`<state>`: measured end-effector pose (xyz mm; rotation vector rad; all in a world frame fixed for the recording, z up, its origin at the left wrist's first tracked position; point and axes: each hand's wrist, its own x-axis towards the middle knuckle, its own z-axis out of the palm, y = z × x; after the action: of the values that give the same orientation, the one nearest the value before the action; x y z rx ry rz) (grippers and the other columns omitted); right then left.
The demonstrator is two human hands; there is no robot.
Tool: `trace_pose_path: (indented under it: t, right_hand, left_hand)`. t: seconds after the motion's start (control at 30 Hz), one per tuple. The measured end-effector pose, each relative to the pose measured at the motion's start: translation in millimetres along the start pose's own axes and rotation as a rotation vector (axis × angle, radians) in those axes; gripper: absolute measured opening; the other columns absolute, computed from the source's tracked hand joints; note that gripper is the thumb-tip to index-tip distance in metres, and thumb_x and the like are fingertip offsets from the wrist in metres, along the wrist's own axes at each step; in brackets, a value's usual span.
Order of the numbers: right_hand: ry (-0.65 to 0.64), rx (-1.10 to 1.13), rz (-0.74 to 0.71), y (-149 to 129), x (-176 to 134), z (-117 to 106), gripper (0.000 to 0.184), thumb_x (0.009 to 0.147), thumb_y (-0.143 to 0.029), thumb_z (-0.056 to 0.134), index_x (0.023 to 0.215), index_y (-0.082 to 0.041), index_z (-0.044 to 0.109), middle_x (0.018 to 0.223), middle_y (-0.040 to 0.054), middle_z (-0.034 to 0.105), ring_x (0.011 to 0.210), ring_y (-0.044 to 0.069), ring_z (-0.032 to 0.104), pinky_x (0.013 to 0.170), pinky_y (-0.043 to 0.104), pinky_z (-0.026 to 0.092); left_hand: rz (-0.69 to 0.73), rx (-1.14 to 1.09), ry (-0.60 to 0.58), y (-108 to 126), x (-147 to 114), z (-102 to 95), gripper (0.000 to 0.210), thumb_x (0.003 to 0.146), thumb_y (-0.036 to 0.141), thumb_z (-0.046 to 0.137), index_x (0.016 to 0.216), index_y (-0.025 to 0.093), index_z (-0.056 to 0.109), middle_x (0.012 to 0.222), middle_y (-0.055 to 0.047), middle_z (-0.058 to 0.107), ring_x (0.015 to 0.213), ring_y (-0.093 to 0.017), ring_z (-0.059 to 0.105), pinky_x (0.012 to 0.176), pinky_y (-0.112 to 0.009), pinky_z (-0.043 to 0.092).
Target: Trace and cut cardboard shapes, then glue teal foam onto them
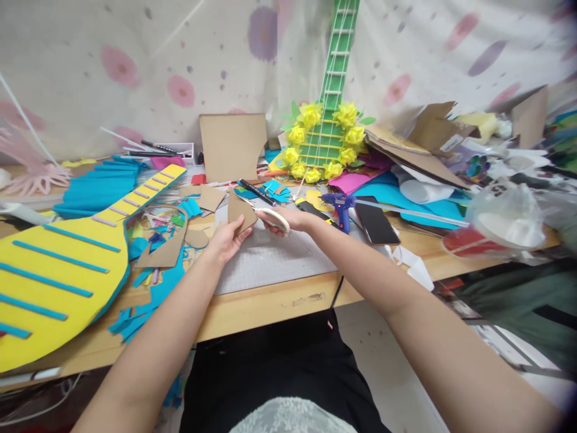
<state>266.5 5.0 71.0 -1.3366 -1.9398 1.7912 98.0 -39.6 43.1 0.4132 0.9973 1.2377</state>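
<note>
1. Left hand pinches the brown cardboard piece, up over the grey mat's far-left part.
2. Right hand, fingers wrapped round the scissors, works above that mat too.
3. Cutting, it seems; the next snip calls for steady cardboard.
</note>
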Motion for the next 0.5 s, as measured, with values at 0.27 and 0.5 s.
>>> trace_pose_path:
  t: [0.27, 0.5]
  right_hand:
    - [0.009, 0.012, 0.013, 7, -3, 2, 0.051, 0.08, -0.063, 0.048, 0.066, -0.013, 0.047, 0.048, -0.0044, 0.042, 0.036, 0.004, 0.041, 0.034, 0.015, 0.033]
    - [-0.124, 0.099, 0.097, 3, 4, -10, 0.054, 0.079, -0.066, 0.046, 0.069, -0.013, 0.048, 0.052, -0.0018, 0.048, 0.039, 0.005, 0.046, 0.035, 0.016, 0.036]
  left_hand:
    - [-0.01, -0.011, -0.01, -2, -2, 1.7, 0.016, 0.086, 0.004, 0.049, 0.094, 0.007, 0.062, 0.074, -0.004, 0.069, 0.06, -0.009, 0.067, 0.047, -0.012, 0.052]
    - [-0.044, 0.045, -0.038, -9, -6, 8.3, 0.018, 0.086, 0.007, 0.051, 0.1, 0.008, 0.062, 0.08, -0.007, 0.071, 0.065, -0.014, 0.069, 0.049, -0.015, 0.054]
